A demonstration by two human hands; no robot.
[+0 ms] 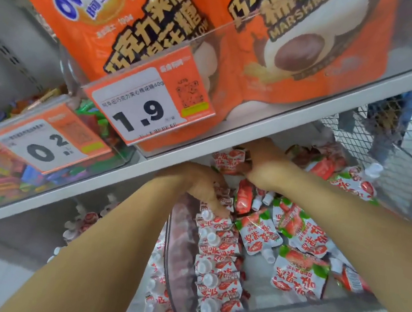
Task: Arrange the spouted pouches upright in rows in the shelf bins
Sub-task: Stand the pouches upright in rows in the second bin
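Note:
Red-and-white spouted pouches with white caps fill a clear shelf bin (pixel 179 256) under the upper shelf. A row of upright pouches (pixel 215 263) runs along the bin's left wall. Loose pouches (pixel 294 234) lie flat and jumbled to the right. My left hand (pixel 203 186) presses down on the far end of the upright row, fingers curled over the pouch tops. My right hand (pixel 263 165) reaches deeper under the shelf and grips a pouch (pixel 229 160) at the back of the bin.
The upper shelf edge (pixel 254 133) hangs just above both hands, carrying orange marshmallow bags (pixel 164 21), price tags and a bin of coloured candies (pixel 3 170). A wire mesh panel (pixel 384 131) bounds the right side. More pouches (pixel 82 221) stand in the neighbouring left bin.

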